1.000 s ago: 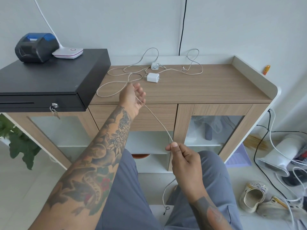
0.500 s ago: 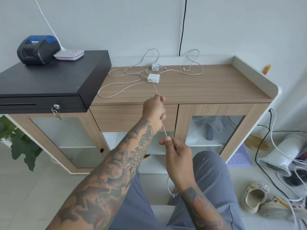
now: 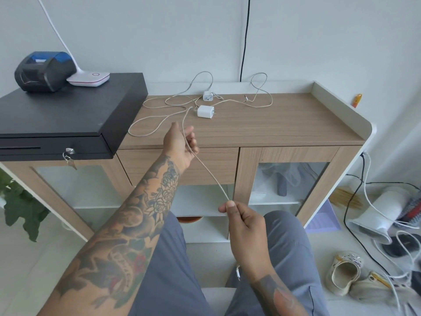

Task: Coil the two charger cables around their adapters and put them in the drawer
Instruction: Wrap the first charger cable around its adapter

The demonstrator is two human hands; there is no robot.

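Head view, listed near to far. Right hand (image 3: 247, 226): sitting lowest in frame above grey trousers (image 3: 173, 270), thumb and forefinger pinching the cable (image 3: 210, 173); the plug end (image 3: 238, 273) is dangling below the wrist. Cable: running taut and diagonal, up and left to the left hand (image 3: 181, 144). Left hand: hovering over the front edge of the cabinet (image 3: 284, 124), fingers curling loosely around the cable as it is passing through the palm. Drawer (image 3: 218, 166): sitting closed under the cabinet top, just behind the left wrist. Beyond the left hand the cable is lying in loose loops on the top and leading to the near adapter (image 3: 205, 111), which is resting on its side. Far adapter (image 3: 207, 96): standing just behind the first, its own cable (image 3: 262, 96) sprawling in loops to the right and toward the wall. Cash box (image 3: 63, 112): occupying the left end, key hanging in its lock. Printer (image 3: 43, 70) and white lamp base (image 3: 90, 77): sitting on the box at the back.
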